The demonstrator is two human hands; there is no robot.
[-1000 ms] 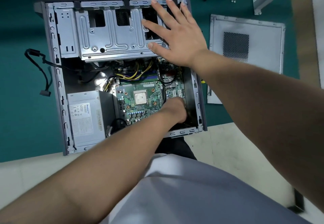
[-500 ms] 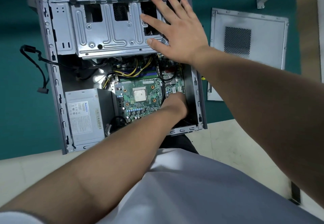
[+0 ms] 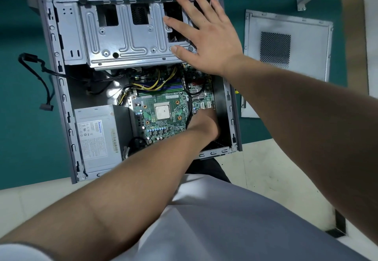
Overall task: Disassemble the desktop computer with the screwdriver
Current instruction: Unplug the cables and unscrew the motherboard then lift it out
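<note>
Reaching deep into the computer case (image 3: 61, 80), the left hand (image 3: 204, 123), grip unseen, could scrape the circuit board (image 3: 163, 117) while the spread right hand (image 3: 206, 35) is pressed flat on the drive cage (image 3: 126, 42).

- I see the right hand (image 3: 206, 35) lying flat, fingers (image 3: 180, 22) spread, on the drive cage (image 3: 126, 42) of the open computer case (image 3: 61, 89).
- My left hand (image 3: 204, 123) reaches down beside the motherboard (image 3: 163, 113); its fingers are hidden.
- The side panel (image 3: 286, 44) lies on the green tabletop (image 3: 24, 117).
</note>
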